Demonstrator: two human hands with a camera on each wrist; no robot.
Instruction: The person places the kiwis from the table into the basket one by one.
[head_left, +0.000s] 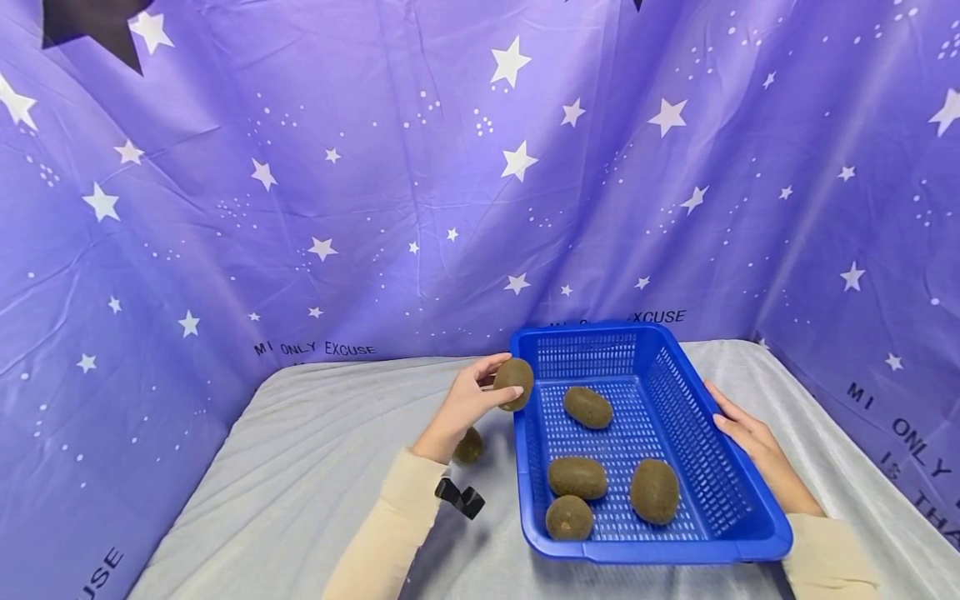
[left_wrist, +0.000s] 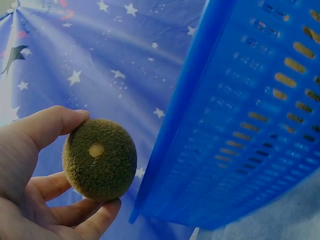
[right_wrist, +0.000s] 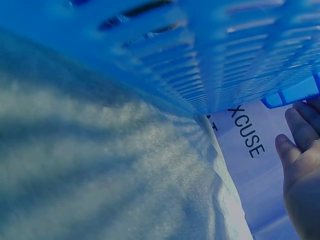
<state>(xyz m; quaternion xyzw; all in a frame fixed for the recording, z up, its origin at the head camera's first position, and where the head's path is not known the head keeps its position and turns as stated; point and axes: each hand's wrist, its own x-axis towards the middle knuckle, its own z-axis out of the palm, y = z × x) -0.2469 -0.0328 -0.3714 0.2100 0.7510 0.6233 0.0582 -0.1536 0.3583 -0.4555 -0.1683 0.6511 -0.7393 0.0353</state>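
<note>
My left hand [head_left: 461, 400] pinches a brown, fuzzy kiwi [head_left: 513, 384] between thumb and fingers, at the basket's left rim. In the left wrist view this kiwi [left_wrist: 100, 160] shows its pale end spot, just outside the basket wall. The blue plastic basket [head_left: 592, 552] has slotted sides and holds several kiwis, among them one near the back [head_left: 588, 407] and one at the front right [head_left: 655, 492]. At the right rim, my right hand [head_left: 761, 446] touches the basket with its fingers fairly straight. In the right wrist view those fingers [right_wrist: 300, 125] meet the rim's underside.
Another kiwi [head_left: 468, 447] lies on the pale cloth [head_left: 300, 467], partly hidden behind the left wrist. A black strap [head_left: 461, 498] sits at that wrist. Purple star-printed curtains [head_left: 420, 208] enclose the back and sides.
</note>
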